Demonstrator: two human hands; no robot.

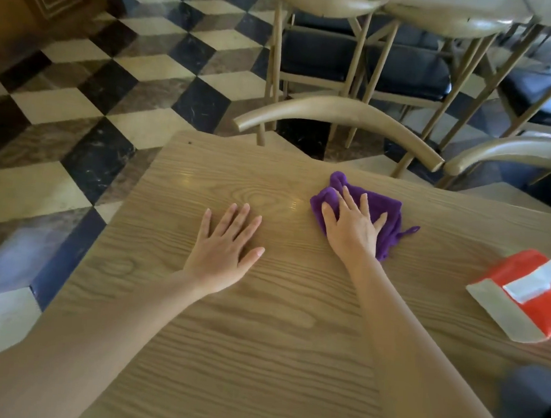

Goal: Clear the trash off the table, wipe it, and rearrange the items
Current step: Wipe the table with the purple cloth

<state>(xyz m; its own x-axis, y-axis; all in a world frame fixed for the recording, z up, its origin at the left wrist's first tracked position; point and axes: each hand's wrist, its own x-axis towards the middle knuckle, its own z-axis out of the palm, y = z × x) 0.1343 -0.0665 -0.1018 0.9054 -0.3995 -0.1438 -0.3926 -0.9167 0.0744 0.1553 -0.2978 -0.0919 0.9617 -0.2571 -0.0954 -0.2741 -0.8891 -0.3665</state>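
Observation:
A purple cloth [383,206] lies bunched on the wooden table [259,322], toward its far edge. My right hand [352,227] presses flat on top of the cloth, fingers spread. My left hand [225,251] rests palm down on the bare wood to the left of the cloth, fingers apart, holding nothing. A red and white tissue pack [522,291] lies flat near the table's right side, with a white tissue showing at its opening.
Curved wooden chair backs [339,115] stand just beyond the far edge of the table, with more chairs with dark seats [407,74] behind. A chequered tile floor [95,114] lies to the left. A dark blurred object [534,400] is at the lower right corner.

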